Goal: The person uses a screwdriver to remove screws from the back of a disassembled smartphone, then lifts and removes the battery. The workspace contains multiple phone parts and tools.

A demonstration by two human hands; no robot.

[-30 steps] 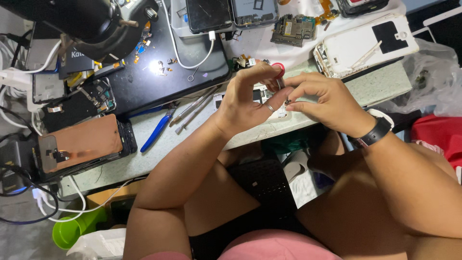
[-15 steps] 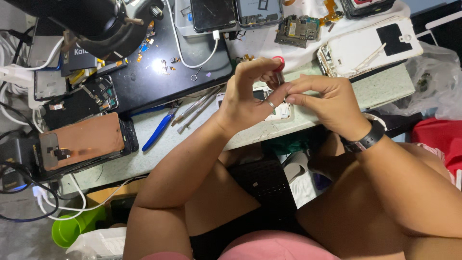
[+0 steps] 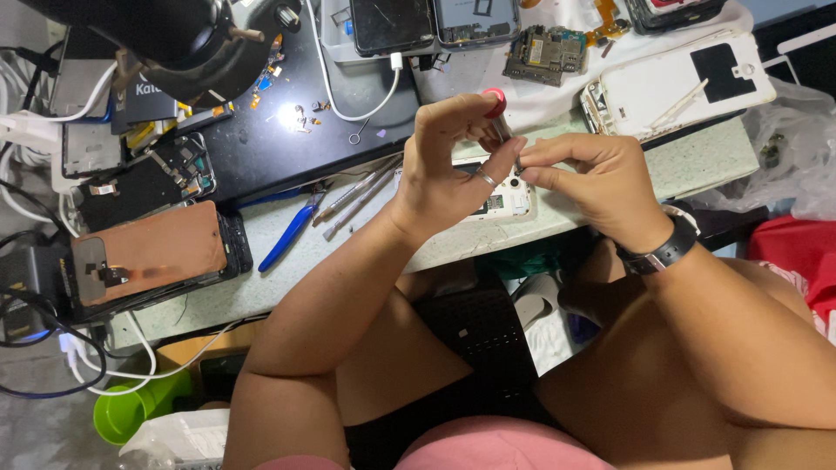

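screwdriver (image 3: pixel 497 113) red cap | pliers (image 3: pixel 293 230) blue handles | mat (image 3: pixel 287 130) black

Mid-frame, both hands meet over a white opened phone (image 3: pixel 505 198) on the counter (image 3: pixel 697 161); the left hand (image 3: pixel 453 165) grips a red-capped screwdriver (image 3: pixel 500 117), the right hand (image 3: pixel 601 183) pinches its tip.

Glossy black mat (image 3: pixel 287 152), matt white plastic cover (image 3: pixel 688 83)

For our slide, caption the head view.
Left hand holds a red-capped screwdriver while right hand steadies its tip over a white phone.
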